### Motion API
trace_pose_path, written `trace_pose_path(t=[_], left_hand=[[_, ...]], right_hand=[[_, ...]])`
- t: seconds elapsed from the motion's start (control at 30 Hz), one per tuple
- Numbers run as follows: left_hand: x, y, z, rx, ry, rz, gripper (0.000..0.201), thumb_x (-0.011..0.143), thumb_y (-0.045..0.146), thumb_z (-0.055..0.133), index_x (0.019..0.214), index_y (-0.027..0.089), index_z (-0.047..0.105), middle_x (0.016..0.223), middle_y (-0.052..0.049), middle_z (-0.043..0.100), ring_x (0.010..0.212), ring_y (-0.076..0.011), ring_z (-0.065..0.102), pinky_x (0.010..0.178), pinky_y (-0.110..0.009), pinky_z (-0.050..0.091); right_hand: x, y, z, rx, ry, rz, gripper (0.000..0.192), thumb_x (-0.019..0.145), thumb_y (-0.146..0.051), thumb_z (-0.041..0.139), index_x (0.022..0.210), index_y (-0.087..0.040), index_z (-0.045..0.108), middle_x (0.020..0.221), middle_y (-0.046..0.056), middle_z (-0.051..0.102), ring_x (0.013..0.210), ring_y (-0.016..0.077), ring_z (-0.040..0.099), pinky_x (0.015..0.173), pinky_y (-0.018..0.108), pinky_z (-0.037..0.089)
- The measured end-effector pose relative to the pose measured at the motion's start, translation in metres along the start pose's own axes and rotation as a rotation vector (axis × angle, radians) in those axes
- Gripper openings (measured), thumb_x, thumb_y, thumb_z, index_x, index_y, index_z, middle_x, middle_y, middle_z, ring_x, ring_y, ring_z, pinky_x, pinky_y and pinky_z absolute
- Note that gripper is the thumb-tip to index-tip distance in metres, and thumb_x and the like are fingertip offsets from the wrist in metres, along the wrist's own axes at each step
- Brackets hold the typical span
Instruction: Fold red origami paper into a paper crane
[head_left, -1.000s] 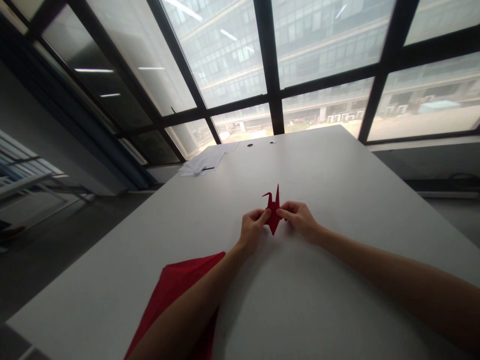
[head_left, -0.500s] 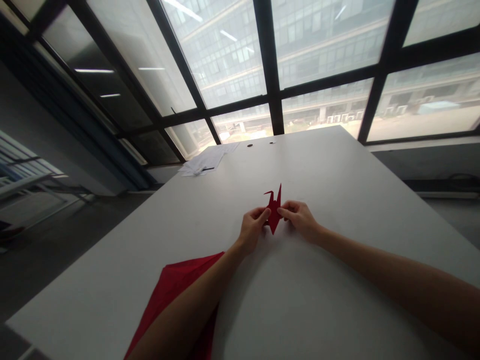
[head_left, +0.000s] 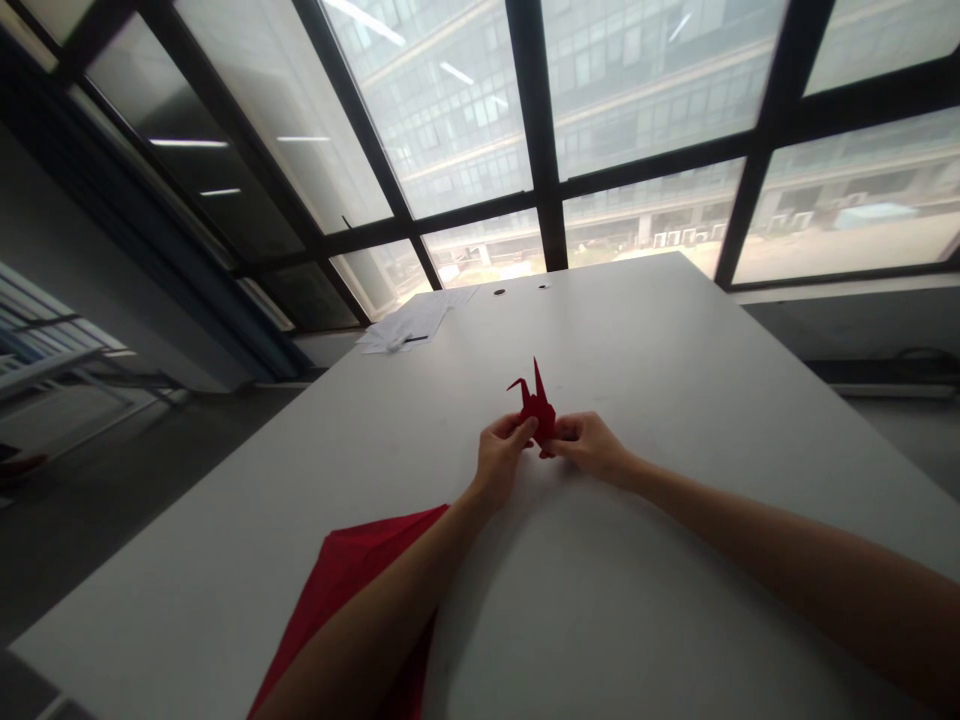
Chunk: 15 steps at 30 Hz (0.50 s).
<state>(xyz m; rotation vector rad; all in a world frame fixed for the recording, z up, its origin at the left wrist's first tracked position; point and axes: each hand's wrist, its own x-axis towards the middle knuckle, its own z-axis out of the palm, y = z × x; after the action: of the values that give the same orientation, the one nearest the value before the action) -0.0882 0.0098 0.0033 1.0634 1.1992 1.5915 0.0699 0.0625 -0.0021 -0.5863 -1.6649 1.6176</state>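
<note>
The white counter [head_left: 675, 420] fills most of the view and runs away toward the tall dark-framed windows [head_left: 540, 130]. The folded red paper crane [head_left: 536, 405] sits near its middle and serves as the reference for everything else. Nearer the person than the crane, and off to its left, a large red sheet [head_left: 352, 580] lies flat, partly under the left forearm. Far beyond the crane, toward the window and to its left, a loose pile of white papers [head_left: 409, 325] rests at the counter's far edge. The left hand [head_left: 504, 455] is closed in a pinch on the crane's left side, and the right hand [head_left: 589, 445] is closed in a pinch on its right side, so the crane is held between the fingertips just above the counter, with its thin neck and pointed tail standing up beyond the hands. The work in hand looks like drawing the two wings apart. To do that well, each pinch would best sit close to the wing root, the pull should be even and gentle on both sides, and the body should stay centred so the paper does not tear at the central fold.
</note>
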Motion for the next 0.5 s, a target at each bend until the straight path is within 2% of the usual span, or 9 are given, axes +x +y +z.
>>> trace_pose_path(t=[0.13,0.3,0.4,0.5], left_hand=[[-0.0001,-0.0015,0.0009,0.028,0.017,0.003,0.032,0.073,0.041,0.081,0.088,0.013,0.077,0.082,-0.007,0.073,0.07,-0.0152,0.062,0.067,-0.028,0.047],[0.0015,-0.004,-0.0013,0.041,0.082,0.044,0.029,0.071,0.04,0.082,0.08,0.013,0.075,0.073,-0.004,0.07,0.062,-0.011,0.056,0.061,-0.024,0.043],[0.0011,-0.0035,-0.0022,0.036,0.051,0.04,0.03,0.073,0.04,0.081,0.082,0.012,0.075,0.074,-0.005,0.07,0.063,-0.0119,0.057,0.062,-0.025,0.044],[-0.0008,-0.0004,-0.0008,0.079,0.008,0.017,0.031,0.073,0.041,0.081,0.083,0.012,0.076,0.075,-0.006,0.072,0.064,-0.0133,0.06,0.063,-0.025,0.045]], right_hand=[[0.0003,-0.0012,-0.0018,-0.037,-0.025,-0.006,0.025,0.073,-0.038,0.075,0.083,-0.016,0.075,0.08,0.006,0.076,0.075,0.0205,0.07,0.07,0.031,0.051],[0.0002,-0.0058,-0.0012,-0.12,-0.027,0.001,0.027,0.078,-0.042,0.071,0.072,-0.015,0.072,0.071,0.006,0.074,0.069,0.0197,0.068,0.063,0.029,0.048],[0.0015,-0.0064,-0.0003,-0.128,-0.002,-0.049,0.03,0.082,-0.045,0.067,0.083,-0.015,0.073,0.077,0.007,0.075,0.071,0.0193,0.067,0.064,0.029,0.047],[0.0035,-0.0027,-0.0009,-0.08,0.111,-0.104,0.032,0.082,-0.046,0.068,0.092,-0.016,0.072,0.082,0.006,0.074,0.073,0.0183,0.065,0.066,0.029,0.047]])
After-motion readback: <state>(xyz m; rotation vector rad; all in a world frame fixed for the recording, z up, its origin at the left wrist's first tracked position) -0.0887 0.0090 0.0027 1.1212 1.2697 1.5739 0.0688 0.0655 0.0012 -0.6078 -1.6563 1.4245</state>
